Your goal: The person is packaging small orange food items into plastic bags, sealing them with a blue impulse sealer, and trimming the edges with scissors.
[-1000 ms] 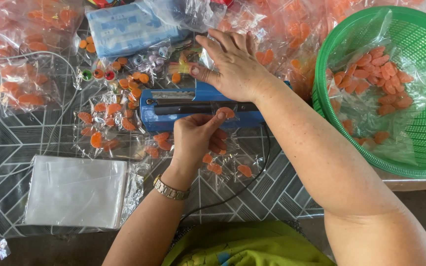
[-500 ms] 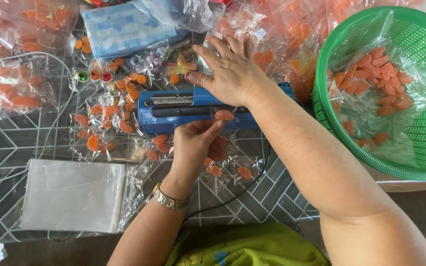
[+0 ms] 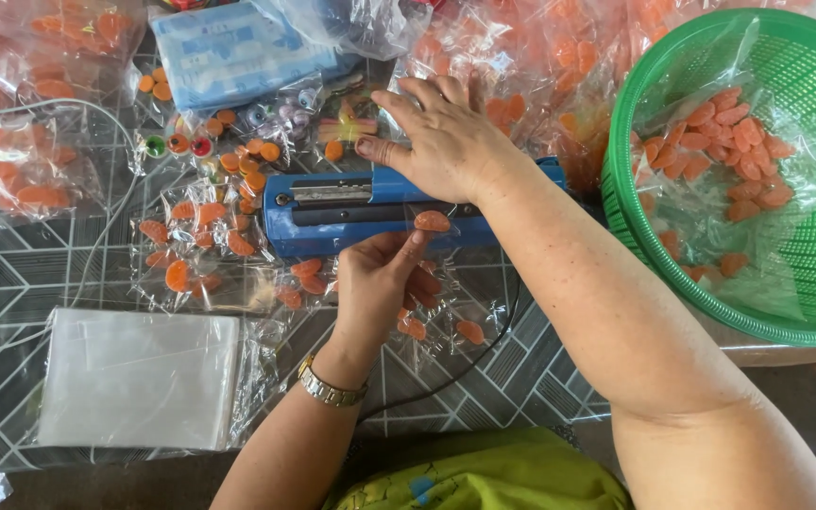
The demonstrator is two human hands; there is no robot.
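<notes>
- Stack of flat clear plastic bags point(image 3: 139, 378) lies far left on grey patterned mat point(image 3: 11, 274), near to hand.
- Left hand point(image 3: 380, 279) pinches small clear bag w/ orange candy slices point(image 3: 432, 222), fingers curled, feeding its mouth into sealer.
- Blue bar-shaped heat sealer point(image 3: 332, 208): right hand point(image 3: 441, 142) flat, open, palm pressing arm down.
- Round green plastic basket point(image 3: 805, 236) far right holds loose candy.

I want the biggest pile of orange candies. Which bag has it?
The open bag lying in the green basket; the small bags on the table hold only a few each.
</notes>
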